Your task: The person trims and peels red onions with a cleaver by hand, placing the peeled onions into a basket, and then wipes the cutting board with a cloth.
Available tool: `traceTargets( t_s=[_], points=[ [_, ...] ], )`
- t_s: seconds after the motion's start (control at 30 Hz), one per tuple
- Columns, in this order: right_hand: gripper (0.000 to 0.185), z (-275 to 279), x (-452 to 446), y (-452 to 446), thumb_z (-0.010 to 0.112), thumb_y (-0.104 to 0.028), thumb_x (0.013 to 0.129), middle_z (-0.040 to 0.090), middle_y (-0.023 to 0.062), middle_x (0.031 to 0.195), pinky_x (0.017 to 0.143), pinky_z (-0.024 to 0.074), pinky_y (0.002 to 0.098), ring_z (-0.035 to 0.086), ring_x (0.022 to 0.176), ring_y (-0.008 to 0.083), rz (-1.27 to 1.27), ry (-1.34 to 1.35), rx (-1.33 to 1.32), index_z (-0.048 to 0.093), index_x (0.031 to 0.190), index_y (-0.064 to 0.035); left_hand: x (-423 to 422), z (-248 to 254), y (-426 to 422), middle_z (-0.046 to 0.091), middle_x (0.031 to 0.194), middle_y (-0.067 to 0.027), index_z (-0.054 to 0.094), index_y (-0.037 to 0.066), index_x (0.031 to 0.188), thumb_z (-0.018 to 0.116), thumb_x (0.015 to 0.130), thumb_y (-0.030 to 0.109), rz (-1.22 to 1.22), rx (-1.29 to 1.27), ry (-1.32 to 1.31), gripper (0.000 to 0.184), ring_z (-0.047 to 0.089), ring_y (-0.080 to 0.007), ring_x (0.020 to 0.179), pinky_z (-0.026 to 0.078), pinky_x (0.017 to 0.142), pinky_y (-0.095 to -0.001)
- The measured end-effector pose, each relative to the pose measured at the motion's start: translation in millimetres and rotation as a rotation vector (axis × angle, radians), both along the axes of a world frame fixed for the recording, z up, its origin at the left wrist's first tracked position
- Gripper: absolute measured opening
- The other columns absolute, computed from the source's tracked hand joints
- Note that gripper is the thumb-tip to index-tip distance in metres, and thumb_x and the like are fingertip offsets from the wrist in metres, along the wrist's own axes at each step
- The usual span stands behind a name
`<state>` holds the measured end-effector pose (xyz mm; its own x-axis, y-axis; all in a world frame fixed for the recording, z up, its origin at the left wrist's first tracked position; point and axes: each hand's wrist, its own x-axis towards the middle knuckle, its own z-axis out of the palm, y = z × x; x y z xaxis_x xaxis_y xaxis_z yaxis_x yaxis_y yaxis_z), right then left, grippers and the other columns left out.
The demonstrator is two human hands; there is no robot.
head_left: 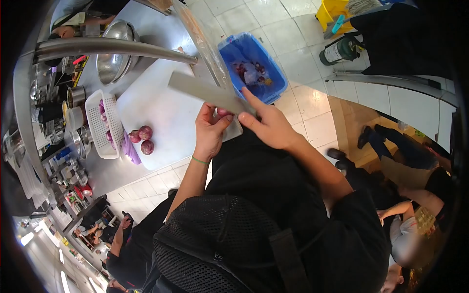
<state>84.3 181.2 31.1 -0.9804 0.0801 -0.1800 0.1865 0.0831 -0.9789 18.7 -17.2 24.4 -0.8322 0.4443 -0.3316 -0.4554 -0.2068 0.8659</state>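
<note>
My left hand [209,134], with a green band at the wrist, pinches a red onion [223,112] near the front edge of the white cutting board [166,93]. My right hand [273,126] is closed around a broad-bladed knife [202,90], its index finger stretched along the tool. The blade lies across the board's right side in this view, right beside the onion; the handle is hidden in my palm. Several red onions [145,132] rest on the board's left part. Next to them stands a white perforated basket [103,139] with purple onions inside.
A blue bin [281,88] with onion skins and a plastic bag stands on the tiled floor, beyond the counter edge. Metal bowls [110,63] sit at the back, behind a steel rail [117,47]. A purple cloth [130,149] lies by the basket. Other people are around.
</note>
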Motion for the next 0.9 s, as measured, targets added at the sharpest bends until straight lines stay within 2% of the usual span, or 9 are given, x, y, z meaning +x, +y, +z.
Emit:
traceTargets(
  t_s=[0.1, 0.2, 0.33, 0.43, 0.5, 0.53, 0.6, 0.63, 0.9],
  points=[
    [0.096, 43, -3, 4, 0.063, -0.063, 0.093, 0.067, 0.0258, 0.078, 0.074, 0.0539, 0.0469, 0.069, 0.076, 0.0427, 0.243, -0.126, 0.252, 0.037, 0.154, 0.0059, -2, 17, 3, 0.061, 0.134, -0.01, 0.056, 0.003, 0.131, 0.064, 0.092, -0.008, 0.01, 0.045, -0.147, 0.042, 0.061, -0.0206, 0.12, 0.05, 0.105, -0.0362],
    [0.092, 44, 0, 0, 0.065, -0.056, 0.095, 0.062, 0.0249, 0.071, 0.067, 0.0504, 0.044, 0.066, 0.069, 0.0412, 0.287, -0.1, 0.356, 0.027, 0.161, -0.0052, 0, 12, 2, 0.061, 0.135, -0.0108, 0.055, 0.002, 0.133, 0.064, 0.094, -0.003, 0.034, 0.076, -0.114, 0.04, 0.061, -0.0216, 0.121, 0.049, 0.106, -0.0382],
    [0.093, 47, -3, -1, 0.066, -0.056, 0.094, 0.061, 0.0253, 0.071, 0.067, 0.0503, 0.0446, 0.065, 0.068, 0.0416, 0.297, -0.099, 0.372, 0.029, 0.161, -0.0051, -2, 9, -1, 0.061, 0.136, -0.0133, 0.054, 0.002, 0.134, 0.067, 0.092, -0.002, 0.057, 0.107, -0.128, 0.044, 0.061, -0.0231, 0.122, 0.049, 0.106, -0.0391],
    [0.088, 31, -1, -3, 0.066, -0.054, 0.095, 0.064, 0.0183, 0.069, 0.067, 0.051, 0.0436, 0.065, 0.065, 0.0337, 0.246, -0.075, 0.282, 0.031, 0.16, -0.0045, -1, 11, -2, 0.061, 0.136, -0.015, 0.053, 0.003, 0.133, 0.07, 0.09, -0.005, 0.062, 0.062, -0.11, 0.047, 0.062, -0.0235, 0.121, 0.051, 0.104, -0.0376],
    [0.081, 14, -4, -3, 0.063, -0.056, 0.097, 0.064, 0.014, 0.072, 0.062, 0.0524, 0.0374, 0.064, 0.063, 0.0261, 0.175, -0.046, -0.049, 0.043, 0.153, -0.0007, -2, 10, -1, 0.06, 0.135, -0.0154, 0.052, 0.004, 0.132, 0.071, 0.087, -0.009, 0.056, -0.011, -0.05, 0.051, 0.062, -0.0229, 0.118, 0.052, 0.103, -0.0356],
    [0.081, 15, -5, 3, 0.063, -0.056, 0.097, 0.064, 0.014, 0.072, 0.062, 0.0524, 0.0374, 0.064, 0.063, 0.0261, 0.175, -0.045, -0.049, 0.043, 0.153, -0.0007, -2, 10, -2, 0.06, 0.135, -0.0154, 0.052, 0.004, 0.132, 0.071, 0.087, -0.009, 0.057, -0.011, -0.05, 0.051, 0.062, -0.0229, 0.118, 0.052, 0.103, -0.0356],
    [0.069, 23, -9, 17, 0.054, -0.051, 0.104, 0.053, 0.0017, 0.063, 0.048, 0.0405, 0.0259, 0.049, 0.053, 0.0101, 0.217, -0.303, -0.495, 0.047, 0.151, -0.001, 0, 10, -3, 0.059, 0.137, -0.016, 0.051, 0.005, 0.132, 0.07, 0.086, -0.012, 0.047, 0.038, -0.013, 0.053, 0.062, -0.0218, 0.118, 0.051, 0.103, -0.034],
    [0.063, 17, -7, 17, 0.047, -0.05, 0.108, 0.044, -0.0049, 0.06, 0.043, 0.0291, 0.0215, 0.039, 0.049, 0.0028, 0.154, -0.295, -0.547, 0.049, 0.149, -0.0013, -1, 10, -2, 0.059, 0.137, -0.016, 0.051, 0.005, 0.132, 0.07, 0.086, -0.012, 0.047, 0.038, -0.012, 0.053, 0.062, -0.0218, 0.118, 0.051, 0.103, -0.034],
    [0.068, 16, -3, 11, 0.051, -0.05, 0.107, 0.046, -0.0054, 0.068, 0.045, 0.0313, 0.0224, 0.041, 0.053, 0.0036, 0.029, -0.242, -0.545, 0.045, 0.152, 0.0013, -4, 14, -1, 0.054, 0.142, -0.0142, 0.05, 0.005, 0.137, 0.066, 0.083, -0.014, 0.024, 0.139, -0.183, 0.06, 0.058, -0.0224, 0.124, 0.048, 0.107, -0.0363]
  ],
)
